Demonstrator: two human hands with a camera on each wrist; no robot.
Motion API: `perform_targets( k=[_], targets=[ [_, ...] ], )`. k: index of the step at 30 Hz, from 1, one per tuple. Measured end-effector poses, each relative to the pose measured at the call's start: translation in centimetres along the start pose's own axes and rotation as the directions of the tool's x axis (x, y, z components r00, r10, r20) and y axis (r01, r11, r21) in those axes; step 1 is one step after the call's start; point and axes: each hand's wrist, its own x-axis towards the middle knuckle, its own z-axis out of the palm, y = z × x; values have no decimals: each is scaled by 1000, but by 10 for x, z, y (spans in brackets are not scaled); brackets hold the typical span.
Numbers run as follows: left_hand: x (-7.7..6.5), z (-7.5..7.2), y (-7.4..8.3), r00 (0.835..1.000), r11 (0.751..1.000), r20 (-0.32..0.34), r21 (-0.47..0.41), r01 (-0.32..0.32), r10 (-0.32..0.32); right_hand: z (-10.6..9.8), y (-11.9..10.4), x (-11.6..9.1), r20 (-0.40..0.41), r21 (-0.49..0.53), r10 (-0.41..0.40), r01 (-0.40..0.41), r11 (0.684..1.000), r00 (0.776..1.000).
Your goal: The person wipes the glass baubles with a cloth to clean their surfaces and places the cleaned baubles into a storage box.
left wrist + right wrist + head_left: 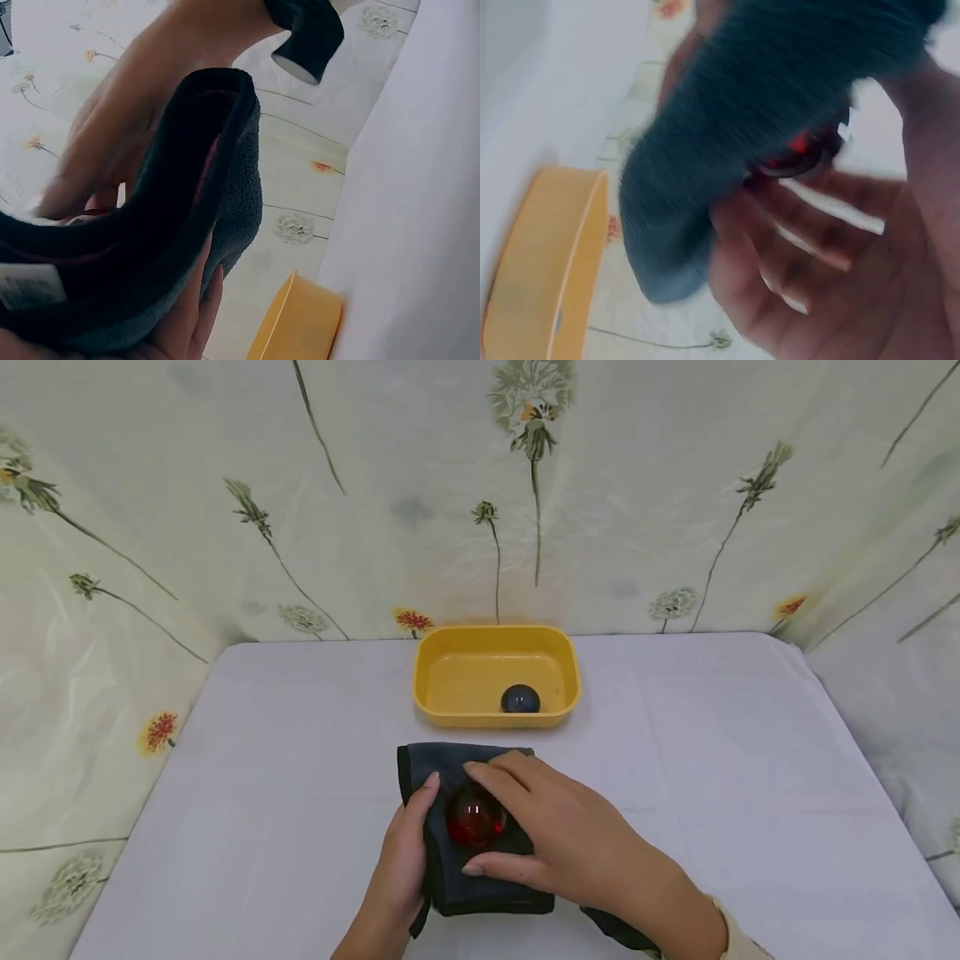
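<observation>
A folded dark blue-grey cloth (495,893) with black edging is held in my left hand (401,860), thumb on top and fingers beneath. On the cloth sits a clear red ball (474,817), glossy like glass. My right hand (577,835) curves over the ball from the right, fingertips at its upper edge and thumb near its lower side. In the left wrist view the cloth (240,172) shows a white label (31,286) on an inner fold. The right wrist view has the ball (802,150) between cloth and right fingers (810,225), partly hidden.
Beyond the hands, a yellow tray (495,721) stands near the table's back edge with a dark blue-grey ball (521,699) inside. A white cloth covers the table (300,735). Flower-printed sheeting (420,485) hangs behind and at both sides.
</observation>
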Motion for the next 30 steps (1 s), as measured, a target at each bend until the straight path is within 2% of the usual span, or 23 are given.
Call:
perform_targets(
  k=[3,7,9,12,16,18,21,23,26,30],
  targets=[
    [0,-1,1,1000,1000,9,-18,-4,5,-5,2,-4,67,65,-54,50,997,996],
    [2,1,0,1000,999,28,-53,-3,4,-5,1,-4,67,93,-73,67,993,995],
    [3,2,-1,1000,999,20,-55,-3,4,-3,0,-2,47,78,-47,44,996,998],
    [3,3,-2,1000,999,15,-48,4,-4,3,-2,3,-24,-3,-2,2,1000,1000],
    [3,4,-1,1000,999,18,-20,26,-25,11,-3,6,-127,-105,68,-82,991,990],
    [3,4,-1,999,999,12,-4,36,-36,13,-3,5,-133,-107,98,-113,988,986],
    [3,2,1,999,999,-18,24,38,-37,10,-3,3,-83,-84,118,-125,989,990],
    [3,1,1,999,999,-31,36,37,-36,6,-1,1,-29,-51,103,-104,993,994],
    [2,-1,1,999,999,-30,37,26,-25,-1,0,-3,41,5,26,-26,1000,999],
    [2,-1,0,1000,1000,-7,-4,29,-30,-3,1,-6,63,74,-79,75,994,995]
  ],
)
